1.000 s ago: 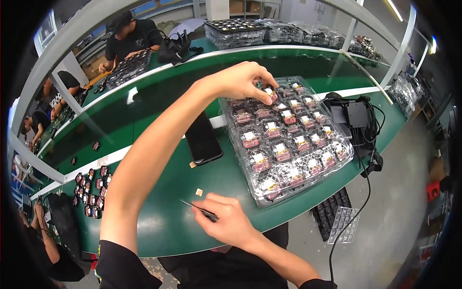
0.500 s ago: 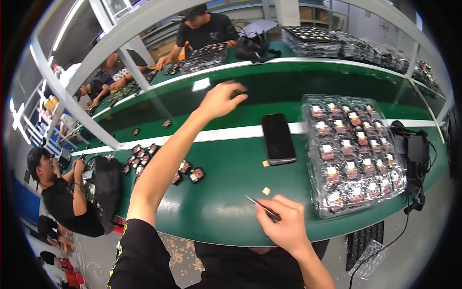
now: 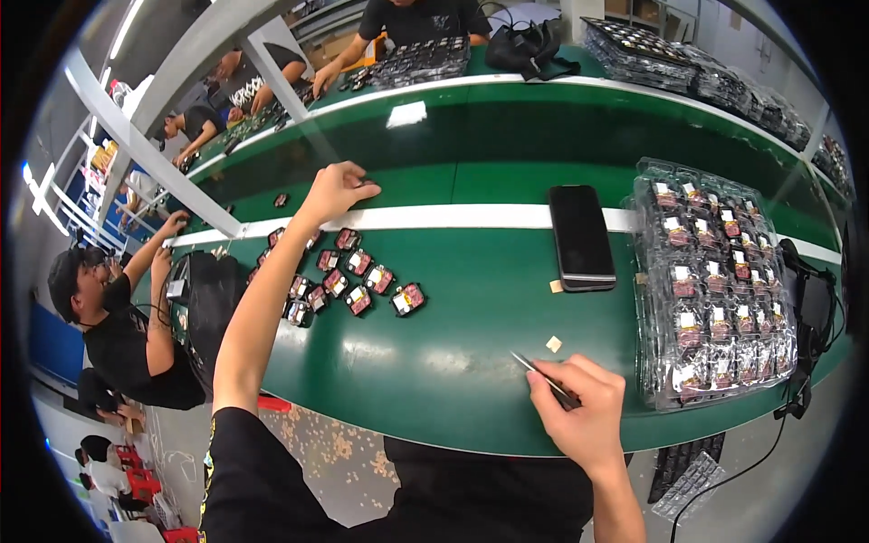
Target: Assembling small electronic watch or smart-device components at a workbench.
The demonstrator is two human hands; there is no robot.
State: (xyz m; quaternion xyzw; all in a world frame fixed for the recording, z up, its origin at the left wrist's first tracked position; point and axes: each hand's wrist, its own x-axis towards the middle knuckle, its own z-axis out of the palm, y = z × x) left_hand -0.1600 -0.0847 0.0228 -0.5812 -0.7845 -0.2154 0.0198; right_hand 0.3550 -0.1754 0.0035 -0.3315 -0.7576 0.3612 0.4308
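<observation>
While a seated person works at the far-left end of the green bench, the left hand reaches far across it, fingers curled over something small on the white stripe; whether it grips anything cannot be told. Just nearer lies a cluster of small red-and-black parts, loose on the surface. These look light and rigid, probably delicate on their labelled faces, so best pinched by the edges. Right of centre sits a dark phone, with two tiny tan chips close by. Near the front edge the right hand is clamped on slim tweezers, tips aimed left. At far right stand clear trays filled with the same parts.
</observation>
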